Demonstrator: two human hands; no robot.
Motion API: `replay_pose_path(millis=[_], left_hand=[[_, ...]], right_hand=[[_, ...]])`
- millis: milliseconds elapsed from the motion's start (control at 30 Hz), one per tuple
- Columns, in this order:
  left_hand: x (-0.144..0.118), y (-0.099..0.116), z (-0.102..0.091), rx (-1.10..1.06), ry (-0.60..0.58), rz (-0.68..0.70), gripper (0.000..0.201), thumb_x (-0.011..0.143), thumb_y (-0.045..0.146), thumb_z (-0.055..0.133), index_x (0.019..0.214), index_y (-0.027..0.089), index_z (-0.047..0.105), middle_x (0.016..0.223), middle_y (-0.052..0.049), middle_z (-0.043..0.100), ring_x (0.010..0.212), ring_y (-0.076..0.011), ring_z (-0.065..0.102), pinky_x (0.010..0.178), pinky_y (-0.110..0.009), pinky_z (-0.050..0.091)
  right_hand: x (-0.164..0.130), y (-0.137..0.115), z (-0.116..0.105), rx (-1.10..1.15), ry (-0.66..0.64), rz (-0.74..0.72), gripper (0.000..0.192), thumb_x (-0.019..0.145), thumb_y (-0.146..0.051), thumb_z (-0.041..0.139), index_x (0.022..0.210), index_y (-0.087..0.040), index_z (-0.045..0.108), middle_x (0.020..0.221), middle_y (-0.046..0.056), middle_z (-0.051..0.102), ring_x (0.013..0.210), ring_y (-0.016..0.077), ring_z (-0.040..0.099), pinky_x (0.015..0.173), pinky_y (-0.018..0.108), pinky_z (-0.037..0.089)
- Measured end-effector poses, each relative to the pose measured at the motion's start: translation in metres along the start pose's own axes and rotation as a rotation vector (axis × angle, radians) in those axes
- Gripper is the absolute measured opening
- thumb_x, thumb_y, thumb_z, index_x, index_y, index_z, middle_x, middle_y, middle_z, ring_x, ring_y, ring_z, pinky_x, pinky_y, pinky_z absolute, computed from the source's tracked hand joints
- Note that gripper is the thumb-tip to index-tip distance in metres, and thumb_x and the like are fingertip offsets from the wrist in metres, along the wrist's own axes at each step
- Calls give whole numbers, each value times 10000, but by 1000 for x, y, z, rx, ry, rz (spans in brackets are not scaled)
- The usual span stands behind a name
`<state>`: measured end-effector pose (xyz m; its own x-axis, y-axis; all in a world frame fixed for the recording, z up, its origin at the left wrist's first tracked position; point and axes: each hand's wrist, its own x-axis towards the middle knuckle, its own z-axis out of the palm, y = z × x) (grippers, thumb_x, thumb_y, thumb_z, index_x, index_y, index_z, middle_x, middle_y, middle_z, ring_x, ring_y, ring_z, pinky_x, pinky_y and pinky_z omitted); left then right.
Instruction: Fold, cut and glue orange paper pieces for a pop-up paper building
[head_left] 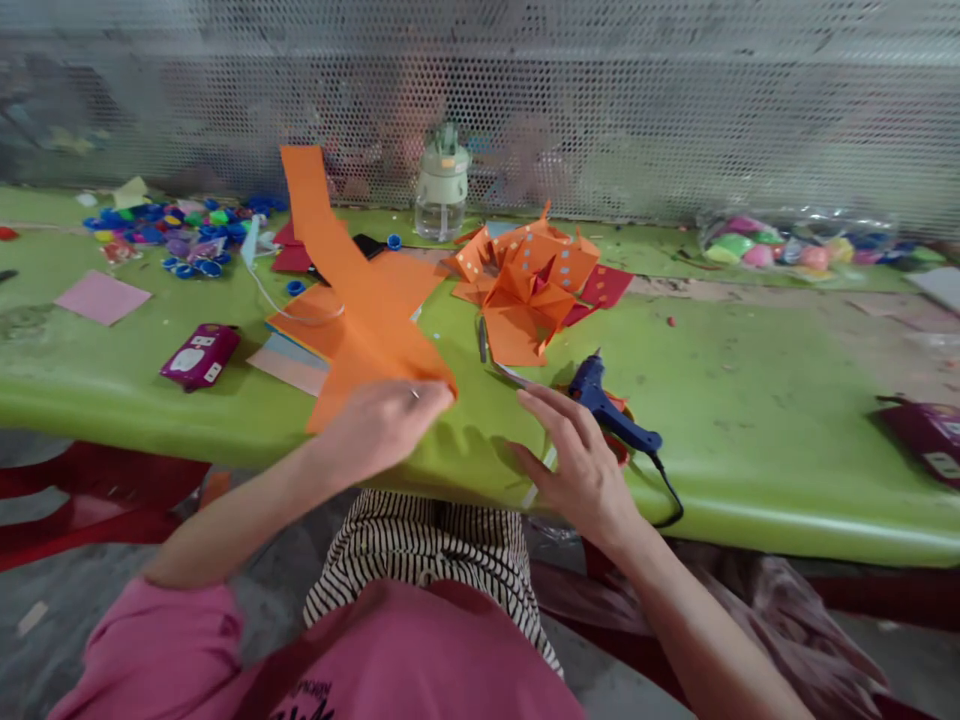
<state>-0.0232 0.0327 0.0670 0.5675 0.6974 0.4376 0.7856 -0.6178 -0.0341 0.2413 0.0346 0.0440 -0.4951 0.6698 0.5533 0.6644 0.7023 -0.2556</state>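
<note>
My left hand [386, 428] is closed on the edge of a large folded sheet of orange paper [364, 310], which stretches up and away to the left in a long strip. My right hand [574, 455] is held above the green table, fingers apart and nothing in its grasp. Close to its right lies a blue hot glue gun [604, 400] with a black cord. Between the hands and the back of the table sit folded orange paper pieces [529, 275], some dotted, with a small metal tool [482, 340] beside them.
Behind the table [750, 420] rises a perforated metal panel [600, 110], with a water bottle [442, 185] in front. Blue bottle caps [195, 265] lie at left, near a pink paper square [103, 297] and a purple packet [201, 357]. At right lies a bag of colourful pieces [795, 245].
</note>
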Motion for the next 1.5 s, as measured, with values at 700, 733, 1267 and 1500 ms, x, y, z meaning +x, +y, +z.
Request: replay_pose_path(millis=[700, 733, 1267, 1500], left_hand=[[-31, 25, 31, -213, -43, 122, 210, 1032, 210, 411, 930, 188, 594, 806, -21, 731, 759, -146, 699, 713, -270, 545], [-34, 23, 31, -199, -41, 80, 221, 1038, 229, 404, 938, 193, 597, 776, -15, 732, 722, -145, 700, 659, -262, 533], [-94, -15, 26, -379, 98, -117, 191, 987, 217, 502, 1068, 218, 675, 1112, -49, 772, 1009, -181, 714, 869, -353, 545], [-125, -20, 14, -205, 36, -490, 174, 957, 280, 576, 1064, 262, 712, 1172, -44, 750, 1081, -231, 662, 940, -411, 471]], right_hand=[[21, -9, 19, -14, -404, -196, 293, 1024, -347, 470, 1192, -209, 667, 1214, 90, 731, 1125, 247, 669, 1025, 492, 454], [22, -10, 18, 16, -420, -196, 333, 1027, -399, 453, 1206, -210, 661, 1224, 91, 727, 1130, 246, 668, 1027, 490, 451], [19, -9, 9, 111, -337, -207, 229, 992, -269, 523, 1129, -231, 702, 1084, 68, 767, 994, 220, 701, 879, 403, 526], [21, -12, 17, 180, -344, 25, 231, 1010, -299, 457, 992, -220, 674, 945, 75, 765, 871, 211, 712, 752, 340, 538]])
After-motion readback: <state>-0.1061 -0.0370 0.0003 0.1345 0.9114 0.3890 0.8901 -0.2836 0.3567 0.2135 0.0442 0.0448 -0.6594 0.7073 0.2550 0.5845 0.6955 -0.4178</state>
